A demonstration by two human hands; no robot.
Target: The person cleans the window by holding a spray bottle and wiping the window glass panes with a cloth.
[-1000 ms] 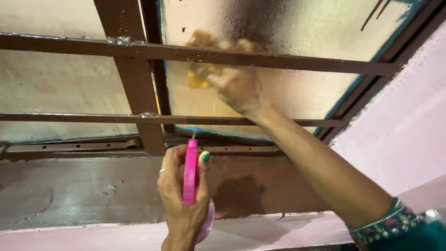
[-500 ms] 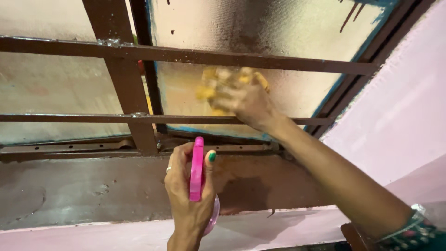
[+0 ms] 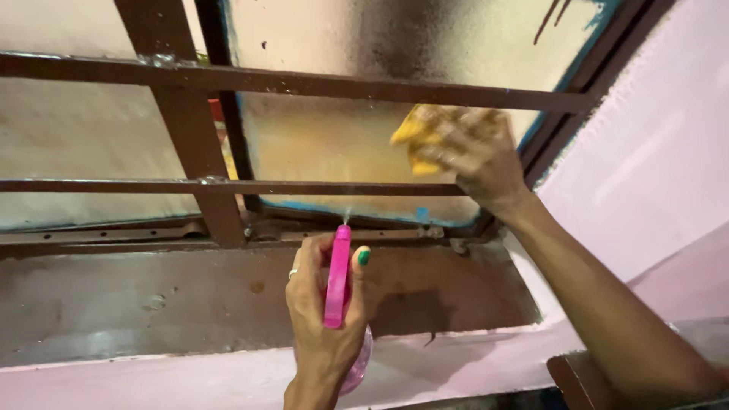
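Bunching yellow cloth (image 3: 416, 137) within right grip (image 3: 474, 156)

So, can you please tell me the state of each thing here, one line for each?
Pink spray bottle: upright, gripped, nozzle toward the glass.
Yellow cloth: bunched, pressed on the glass.
Frosted window pane: dirty, dark smudge near the top, paint drips.
Brown window bars: fixed, paint-speckled.
Window sill: stained.
Left hand: closed on the bottle.
Right hand: closed on the cloth.

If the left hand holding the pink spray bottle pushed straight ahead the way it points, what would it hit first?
Probably the lower brown bar of the window grille, then the frosted pane behind it; depth is hard to judge.
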